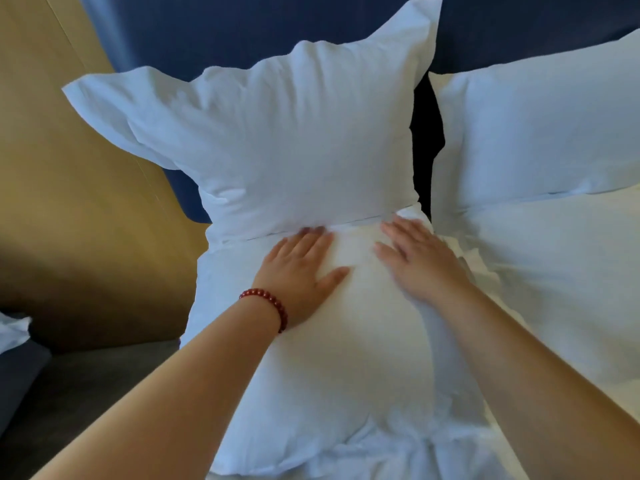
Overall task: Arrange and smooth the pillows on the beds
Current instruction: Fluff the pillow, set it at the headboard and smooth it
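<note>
Near the bed's left edge, our left hand (301, 268), a red bead bracelet (268, 304) on its wrist, lies flat on the lower pillow (346, 358), fingers straight and released. Behind it, at the head edge, the upright pillow (287, 140) leans on the blue headboard (207, 29). Our right hand (415, 261) presses the same lower pillow, fingers spread, gripping nothing. Farther right, a second upright pillow (540, 126) stands behind a second flat pillow (554, 271).

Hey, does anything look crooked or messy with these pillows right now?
The upright pillow against the blue headboard looks askew: its right corner pokes up well above the left one. The flat pillow under the left hand and right hand is rumpled at its near edge.
</note>
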